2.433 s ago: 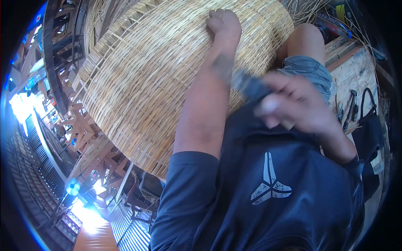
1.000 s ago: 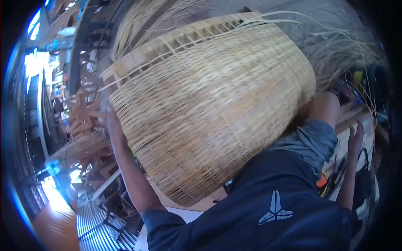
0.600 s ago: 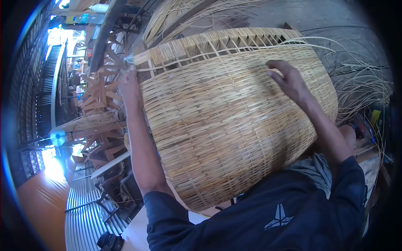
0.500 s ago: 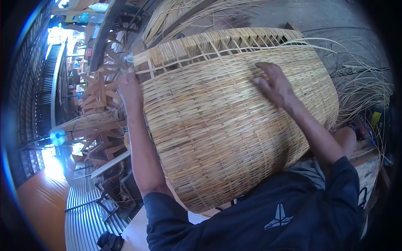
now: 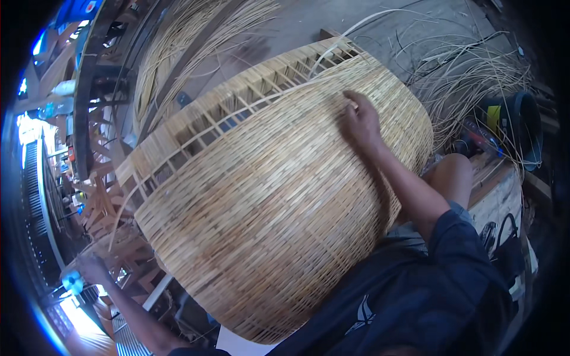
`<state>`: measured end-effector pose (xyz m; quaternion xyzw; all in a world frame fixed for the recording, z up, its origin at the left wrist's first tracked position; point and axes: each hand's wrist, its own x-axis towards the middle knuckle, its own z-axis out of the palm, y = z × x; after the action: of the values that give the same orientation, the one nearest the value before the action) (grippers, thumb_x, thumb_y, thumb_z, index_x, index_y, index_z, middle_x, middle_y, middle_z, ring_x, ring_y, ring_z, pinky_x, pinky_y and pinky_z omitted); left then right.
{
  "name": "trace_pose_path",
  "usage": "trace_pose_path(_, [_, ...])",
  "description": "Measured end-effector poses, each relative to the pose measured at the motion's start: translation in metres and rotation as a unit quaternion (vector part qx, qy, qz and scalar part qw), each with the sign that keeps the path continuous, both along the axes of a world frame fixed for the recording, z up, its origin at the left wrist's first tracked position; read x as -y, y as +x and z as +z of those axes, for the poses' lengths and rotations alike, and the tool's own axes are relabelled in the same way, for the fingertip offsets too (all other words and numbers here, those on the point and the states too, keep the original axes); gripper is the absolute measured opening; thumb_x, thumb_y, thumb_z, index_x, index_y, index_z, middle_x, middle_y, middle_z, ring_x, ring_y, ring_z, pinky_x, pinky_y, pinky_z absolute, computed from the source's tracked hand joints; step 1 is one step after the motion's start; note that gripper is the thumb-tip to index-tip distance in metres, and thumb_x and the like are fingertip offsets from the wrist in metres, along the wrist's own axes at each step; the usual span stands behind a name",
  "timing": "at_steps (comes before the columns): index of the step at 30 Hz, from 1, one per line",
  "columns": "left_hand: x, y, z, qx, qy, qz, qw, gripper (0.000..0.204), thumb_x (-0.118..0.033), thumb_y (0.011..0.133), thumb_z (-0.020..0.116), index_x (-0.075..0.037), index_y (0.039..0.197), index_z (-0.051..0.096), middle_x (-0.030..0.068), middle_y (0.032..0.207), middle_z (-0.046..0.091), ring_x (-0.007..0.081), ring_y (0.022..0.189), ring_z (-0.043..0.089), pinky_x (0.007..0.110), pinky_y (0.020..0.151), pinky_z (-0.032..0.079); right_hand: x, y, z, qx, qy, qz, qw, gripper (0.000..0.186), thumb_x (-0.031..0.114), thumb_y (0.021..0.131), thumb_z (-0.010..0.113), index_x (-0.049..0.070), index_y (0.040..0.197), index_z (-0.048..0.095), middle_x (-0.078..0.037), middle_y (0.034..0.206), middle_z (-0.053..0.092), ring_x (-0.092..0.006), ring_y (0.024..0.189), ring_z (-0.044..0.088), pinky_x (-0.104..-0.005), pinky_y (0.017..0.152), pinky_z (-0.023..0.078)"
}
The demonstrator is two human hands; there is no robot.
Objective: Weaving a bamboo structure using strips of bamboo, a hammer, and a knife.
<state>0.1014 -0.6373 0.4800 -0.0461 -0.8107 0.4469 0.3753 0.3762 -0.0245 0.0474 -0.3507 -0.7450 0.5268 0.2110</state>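
A large curved woven cane panel (image 5: 285,196) lies across my lap, its tight weave filling most of the surface. Along its far edge runs a wrapped wooden rail (image 5: 225,92), with bare uprights between rail and weave. My right hand (image 5: 363,121) is over the upper right of the weave, index finger and thumb apart, with nothing visible between them. Away from the panel at lower left, my left hand (image 5: 94,270) is smeared by motion, so its fingers cannot be read. A loose cane strip (image 5: 122,213) curves from the panel's left corner down toward that hand.
Bundled cane strips (image 5: 172,53) lie beyond the panel at far left. A tangle of loose strips (image 5: 475,71) spreads on the floor at right, beside a dark bucket (image 5: 525,127). Wooden frames (image 5: 98,204) are stacked at left.
My left hand has left the panel's upper left corner and swung down and outward. In view, the panel appears turned, its left end lower. My right hand remains over the weave, fingers more curled.
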Motion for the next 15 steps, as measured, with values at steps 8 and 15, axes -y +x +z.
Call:
trace_pose_path(8, [-0.218,0.063,-0.109,0.346,0.429,-0.181,0.815,0.052,-0.040,0.097,0.039,0.004,0.123,0.050,0.0210,0.124,0.053,0.0262,0.116,0.049,0.034,0.099,0.035,-0.061,-0.066,-0.064,0.094,0.401,0.121,0.903,0.027,0.020,0.084,0.056,0.010,0.109,0.061,-0.014,0.109,0.062,-0.0322,0.106,0.056,-0.0396,0.098,0.039])
trace_pose_path(15, [-0.220,0.058,-0.098,0.356,0.444,-0.085,0.818,0.048,-0.037,0.098,0.041,0.005,0.115,0.055,0.0150,0.102,0.059,0.0213,0.093,0.053,0.032,0.086,0.041,-0.135,-0.048,0.094,0.268,0.302,0.392,0.827,0.014,0.023,0.087,0.058,0.010,0.086,0.062,-0.008,0.073,0.063,-0.0215,0.070,0.062,-0.0372,0.071,0.052])
